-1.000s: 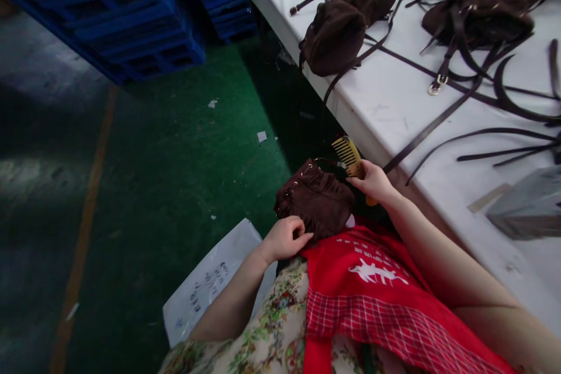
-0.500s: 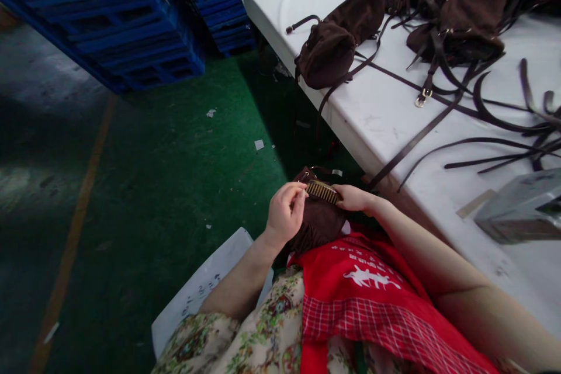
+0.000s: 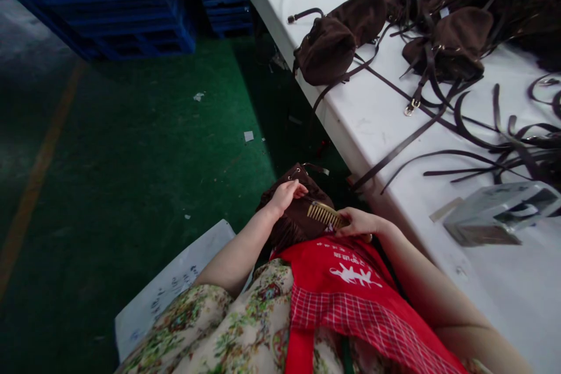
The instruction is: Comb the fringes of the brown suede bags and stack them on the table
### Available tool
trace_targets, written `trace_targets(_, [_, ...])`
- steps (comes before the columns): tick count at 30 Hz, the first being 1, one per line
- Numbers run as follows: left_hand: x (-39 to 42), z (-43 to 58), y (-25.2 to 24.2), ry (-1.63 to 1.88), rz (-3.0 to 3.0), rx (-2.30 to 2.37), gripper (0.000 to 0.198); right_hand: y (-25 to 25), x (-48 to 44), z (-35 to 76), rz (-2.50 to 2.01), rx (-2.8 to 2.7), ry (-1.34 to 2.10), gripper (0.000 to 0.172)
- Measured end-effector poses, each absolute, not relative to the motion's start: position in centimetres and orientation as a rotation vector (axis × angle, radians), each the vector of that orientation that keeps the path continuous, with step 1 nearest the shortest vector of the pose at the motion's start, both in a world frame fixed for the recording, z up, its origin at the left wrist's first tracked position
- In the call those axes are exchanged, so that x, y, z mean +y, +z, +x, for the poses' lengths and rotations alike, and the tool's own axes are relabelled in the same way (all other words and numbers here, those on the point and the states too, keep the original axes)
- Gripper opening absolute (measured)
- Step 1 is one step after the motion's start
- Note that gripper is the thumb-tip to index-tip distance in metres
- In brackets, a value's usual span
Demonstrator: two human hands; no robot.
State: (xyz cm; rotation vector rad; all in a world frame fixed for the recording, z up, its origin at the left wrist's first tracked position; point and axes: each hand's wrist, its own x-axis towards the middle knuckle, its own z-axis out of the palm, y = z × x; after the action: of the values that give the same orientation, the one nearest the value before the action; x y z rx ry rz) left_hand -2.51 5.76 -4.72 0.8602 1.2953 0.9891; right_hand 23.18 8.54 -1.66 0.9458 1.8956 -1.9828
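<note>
Drawn nearer the red apron (image 3: 342,308), the right hand (image 3: 356,222) grips a yellow comb (image 3: 323,214) over the brown bag (image 3: 293,223) at the lap; left hand (image 3: 284,196) half-curled, its hold unclear. Combing seems underway; another stroke calls for a steady bag.

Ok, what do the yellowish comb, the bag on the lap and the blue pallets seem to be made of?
Comb: perhaps plastic or horn, judging by its smooth, yellowish look. Bag: suede or a suede-like fabric, matte dark brown with soft folds; which, I can't tell. Pallets: probably plastic, from their even blue and slotted shape.
</note>
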Motion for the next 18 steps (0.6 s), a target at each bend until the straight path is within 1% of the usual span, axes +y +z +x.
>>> trace_targets(2, [6.0, -2.1, -3.3, 0.876, 1.139, 1.231, 0.035, -0.6, 7.5, 22.5, 0.894, 1.979, -1.930, 0.030])
trace_targets(3, [6.2, -1.9, -2.8, 0.826, 1.314, 1.203, 0.028, 0.0, 7.0, 22.0, 0.887, 2.064, -1.857, 0.027])
trace_targets(4, [6.5, -1.7, -2.3, 0.783, 1.504, 1.188, 0.026, 0.6, 6.5, 21.6, 0.893, 2.170, -1.748, 0.023])
trace_targets(5, [6.8, -1.5, -2.0, 0.738, 1.695, 1.194, 0.031, 1.2, 6.1, 21.2, 0.909, 2.284, -1.606, 0.019])
trace_targets(6, [7.2, -1.3, -1.9, 0.686, 1.867, 1.225, 0.041, 1.7, 5.7, 20.8, 0.929, 2.391, -1.447, 0.015])
trace_targets(8, [8.2, -0.9, -2.2, 0.538, 2.099, 1.335, 0.054, 2.6, 5.1, 20.3, 0.959, 2.537, -1.145, 0.011])
trace_targets(10, [9.2, -0.6, -2.8, 0.379, 2.168, 1.405, 0.058, 3.1, 4.7, 20.1, 0.979, 2.590, -0.951, 0.013])
trace_targets(13, [10.3, -0.3, -3.5, 0.242, 2.152, 1.428, 0.052, 3.4, 4.6, 20.4, 1.025, 2.593, -0.857, 0.018])
trace_targets(15, [10.8, 0.0, -3.4, 0.346, 2.115, 1.527, 0.043, 3.5, 4.6, 20.7, 1.066, 2.588, -0.845, 0.018])
trace_targets(17, [11.0, 0.5, -2.9, 0.634, 2.032, 1.564, 0.037, 3.6, 4.6, 20.9, 1.094, 2.579, -0.849, 0.016])
trace_targets(18, [11.0, 0.9, -2.5, 0.773, 1.959, 1.503, 0.034, 3.7, 4.5, 21.0, 1.100, 2.578, -0.852, 0.015])
